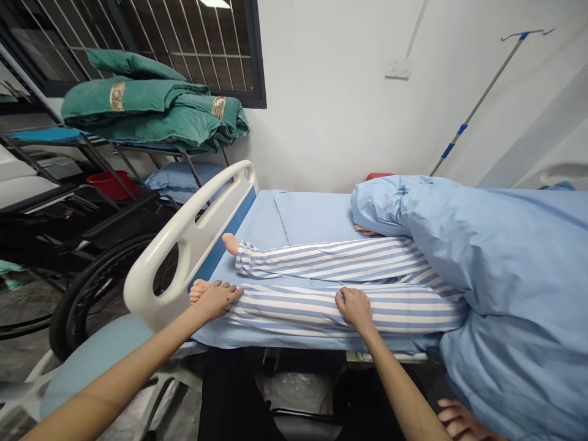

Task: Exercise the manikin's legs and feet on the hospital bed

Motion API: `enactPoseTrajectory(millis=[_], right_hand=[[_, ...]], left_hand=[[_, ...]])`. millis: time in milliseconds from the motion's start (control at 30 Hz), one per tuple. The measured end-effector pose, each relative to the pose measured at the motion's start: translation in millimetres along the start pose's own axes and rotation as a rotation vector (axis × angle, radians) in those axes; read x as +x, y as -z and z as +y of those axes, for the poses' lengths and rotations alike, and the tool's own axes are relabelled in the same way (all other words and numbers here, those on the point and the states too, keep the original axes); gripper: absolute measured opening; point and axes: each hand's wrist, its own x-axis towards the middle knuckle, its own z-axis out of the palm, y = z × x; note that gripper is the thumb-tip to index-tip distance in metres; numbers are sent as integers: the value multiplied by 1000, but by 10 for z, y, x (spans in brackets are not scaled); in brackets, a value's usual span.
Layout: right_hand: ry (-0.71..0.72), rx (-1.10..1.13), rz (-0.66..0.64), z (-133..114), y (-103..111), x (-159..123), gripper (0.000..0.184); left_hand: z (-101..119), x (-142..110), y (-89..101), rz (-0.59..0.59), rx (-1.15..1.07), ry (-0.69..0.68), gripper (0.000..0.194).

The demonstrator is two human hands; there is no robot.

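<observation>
Left hand [217, 300] lies flat, fingers released over the near foot [198, 291]. Right hand [356, 309] sits on the striped pajama leg [294, 312], fingers curled; grip unclear. Both legs lie bare of cover on the hospital bed [193, 214]; a blue blanket [500, 257] hides the body above.

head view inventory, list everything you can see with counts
hospital bed footboard: 1, white, left end of bed
striped pyjama legs: 2, blue and white, lying on bed
bare feet: 2, by footboard
blanket: 1, light blue, over upper body, right
folded quilts: 1 stack, green, on metal rack
barred window: 1, dark frame, upper left
pillow: 1, pale blue, behind footboard
basin: 1, red, below rack
wheelchair wheel: 1, black, left of bed
iv pole: 1, silver with blue bands, right
wall socket: 1, white, on wall
left hand: 1, on nearer ankle
right hand: 1, on nearer shin
</observation>
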Motion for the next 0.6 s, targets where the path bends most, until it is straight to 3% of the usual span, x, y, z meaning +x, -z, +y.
enactPoseTrajectory(millis=[167, 333, 467, 600], right_hand=[[2, -8, 12, -15, 48, -19, 29], [12, 9, -6, -29, 91, -29, 29], [27, 12, -11, -47, 114, -40, 28], [43, 19, -46, -27, 142, -11, 29]], left_hand=[[18, -195, 61, 94, 95, 31, 54], [99, -259, 180, 88, -25, 92, 57], [230, -134, 232, 195, -122, 105, 52], [400, 160, 266, 342, -246, 63, 43]])
